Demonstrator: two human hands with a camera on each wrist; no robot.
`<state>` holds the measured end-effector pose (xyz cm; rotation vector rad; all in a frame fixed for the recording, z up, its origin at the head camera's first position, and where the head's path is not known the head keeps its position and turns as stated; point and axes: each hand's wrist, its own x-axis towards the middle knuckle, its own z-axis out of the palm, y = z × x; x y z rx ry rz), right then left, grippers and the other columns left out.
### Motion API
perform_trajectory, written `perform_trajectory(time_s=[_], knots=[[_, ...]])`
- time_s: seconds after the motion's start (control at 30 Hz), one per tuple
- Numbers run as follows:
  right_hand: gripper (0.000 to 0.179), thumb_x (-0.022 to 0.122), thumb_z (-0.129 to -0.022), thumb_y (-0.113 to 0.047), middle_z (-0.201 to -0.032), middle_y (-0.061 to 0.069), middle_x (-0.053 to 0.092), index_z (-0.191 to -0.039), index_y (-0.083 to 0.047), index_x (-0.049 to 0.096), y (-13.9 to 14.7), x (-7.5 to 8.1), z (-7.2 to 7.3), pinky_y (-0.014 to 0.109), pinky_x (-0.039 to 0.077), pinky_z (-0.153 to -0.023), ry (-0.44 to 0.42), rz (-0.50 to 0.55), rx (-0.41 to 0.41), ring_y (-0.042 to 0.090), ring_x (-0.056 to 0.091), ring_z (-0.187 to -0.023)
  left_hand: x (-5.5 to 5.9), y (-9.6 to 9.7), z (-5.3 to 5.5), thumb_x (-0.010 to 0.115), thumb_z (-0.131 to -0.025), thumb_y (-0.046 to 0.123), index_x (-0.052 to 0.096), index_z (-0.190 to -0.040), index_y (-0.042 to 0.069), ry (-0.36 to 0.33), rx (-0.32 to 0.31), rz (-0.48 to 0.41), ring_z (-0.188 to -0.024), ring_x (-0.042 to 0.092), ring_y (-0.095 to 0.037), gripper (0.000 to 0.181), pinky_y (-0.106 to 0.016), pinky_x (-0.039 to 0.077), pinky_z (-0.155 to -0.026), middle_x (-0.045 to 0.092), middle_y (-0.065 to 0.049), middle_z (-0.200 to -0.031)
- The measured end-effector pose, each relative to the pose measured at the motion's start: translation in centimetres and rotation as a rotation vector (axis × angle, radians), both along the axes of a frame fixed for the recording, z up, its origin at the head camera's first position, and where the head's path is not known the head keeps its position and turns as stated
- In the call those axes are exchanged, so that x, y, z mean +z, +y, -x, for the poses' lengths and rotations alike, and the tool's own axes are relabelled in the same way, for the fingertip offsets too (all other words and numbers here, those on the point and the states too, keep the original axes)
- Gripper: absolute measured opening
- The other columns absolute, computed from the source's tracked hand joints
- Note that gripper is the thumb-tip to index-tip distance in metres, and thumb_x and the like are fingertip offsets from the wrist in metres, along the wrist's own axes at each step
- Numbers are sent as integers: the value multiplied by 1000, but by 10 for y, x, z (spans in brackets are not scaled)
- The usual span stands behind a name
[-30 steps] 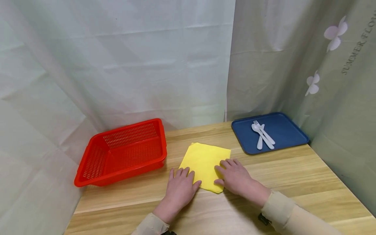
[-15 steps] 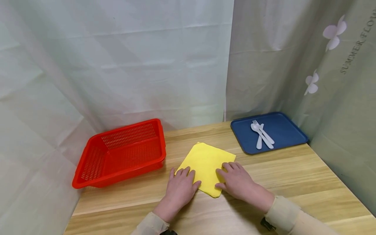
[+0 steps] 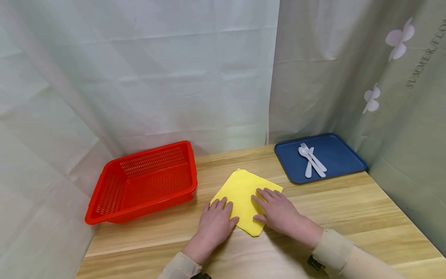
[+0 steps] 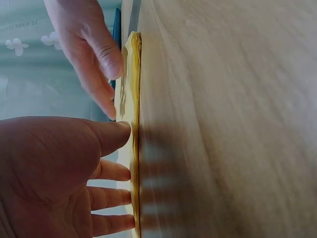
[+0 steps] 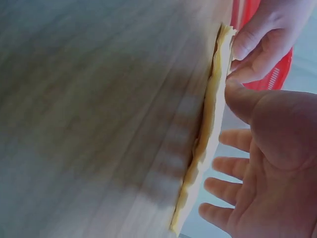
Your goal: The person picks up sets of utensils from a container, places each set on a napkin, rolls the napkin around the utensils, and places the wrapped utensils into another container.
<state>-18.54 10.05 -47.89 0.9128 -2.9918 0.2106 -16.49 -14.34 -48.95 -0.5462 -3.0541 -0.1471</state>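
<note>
A folded yellow cloth lies flat on the wooden table, turned so that one corner points towards the person. Along its left edge rests my left hand, fingers spread and fingertips on the cloth. My right hand reaches over the right part of the cloth with loosely bent fingers. From the left wrist, the thumb and fingertips are seen at the stacked layers of the cloth's edge. In the right wrist view, the right thumb touches the cloth, while the other fingers hover close over it.
At the left stands a red perforated plastic basket. A blue tray lies at the back right, bearing a white fork, a white spoon and another white utensil crossed under them. Pale curtains hang behind the wooden table.
The yellow cloth has turned clockwise under the hands, its right corner shifting right and its near corner coming closer. The right hand moved slightly with it; the left hand stayed nearly still.
</note>
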Motion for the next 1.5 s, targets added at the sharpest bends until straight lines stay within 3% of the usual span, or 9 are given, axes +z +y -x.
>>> perform_trajectory(time_s=[0.2,0.43,0.83,1.5], knots=[[66,75,-105,-46,-164,22,52,-156,-6,61,2,-4,0,62,42,-121,-56,13,29,45,49,-150,-1,0,1,76,-104,45,68,-141,6,8,-14,-3,-138,58,-44,55,-66,44,-116,62,-20,-151],[69,75,-104,-47,-164,23,52,-156,-5,60,7,-12,0,63,43,-120,-53,35,22,47,49,-150,-4,2,4,76,-104,44,68,-142,6,20,-34,-9,-139,58,-45,55,-63,46,-116,61,-21,-152],[68,76,-105,-44,-165,24,50,-157,-4,59,11,-8,-2,61,41,-121,-104,65,38,47,47,-152,-5,0,5,83,-100,37,70,-142,2,35,-124,-85,-133,61,-38,56,-52,51,-114,64,-21,-145],[70,70,-107,-48,-170,22,44,-162,-6,54,11,-12,-2,65,37,-123,-138,53,16,47,41,-156,-8,-10,9,81,-101,34,71,-144,4,23,-161,-108,-136,60,-38,53,-55,47,-117,65,-19,-146]])
